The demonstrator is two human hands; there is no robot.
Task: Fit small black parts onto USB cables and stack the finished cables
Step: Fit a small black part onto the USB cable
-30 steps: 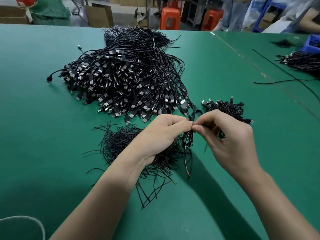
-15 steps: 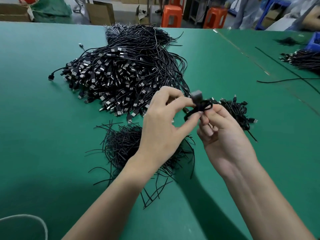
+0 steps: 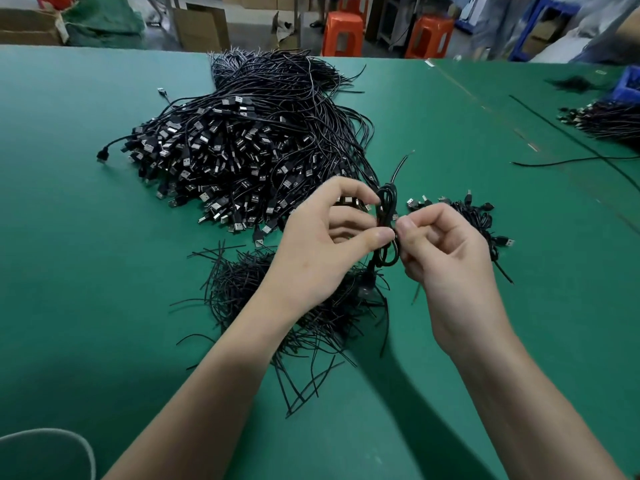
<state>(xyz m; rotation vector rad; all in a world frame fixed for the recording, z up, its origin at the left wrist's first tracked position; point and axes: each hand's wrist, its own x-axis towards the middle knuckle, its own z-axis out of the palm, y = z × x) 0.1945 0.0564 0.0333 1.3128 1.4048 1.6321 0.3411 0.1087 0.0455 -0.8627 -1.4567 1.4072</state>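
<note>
Two bare hands meet over the middle of a green table [image 3: 86, 271], both closed on one coiled USB cable [image 3: 386, 202] that is held upright between them, above the tabletop. The left hand [image 3: 322, 251] has its thumb and forefinger curled round the coil from the left, and the right hand [image 3: 450, 261] pinches the waist of the coil with thumb and forefinger, its other fingers folded into the palm. One thin free end of the cable sticks up and to the right above the loops, while a blurred lower end hangs beneath them. Under and just left of the hands lies a loose heap of short black ties [image 3: 249, 292], with several strands straying toward the near edge. Beyond it, on the far left, spreads a large pile of uncoiled USB cables [image 3: 242, 157], plugs toward the near side and wires trailing away. Just right of the held coil, partly behind the right hand, sits a small stack of bundled cables [image 3: 476, 216]. A single loose wire [image 3: 571, 160] lies farther right, and another cable pile [image 3: 602, 121] rests at the far right edge beside a blue bin [image 3: 628, 83]. Past the table stand orange stools [image 3: 343, 32] and cardboard boxes [image 3: 201, 27]. A pale cord [image 3: 74, 441] curves across the near left corner.
</note>
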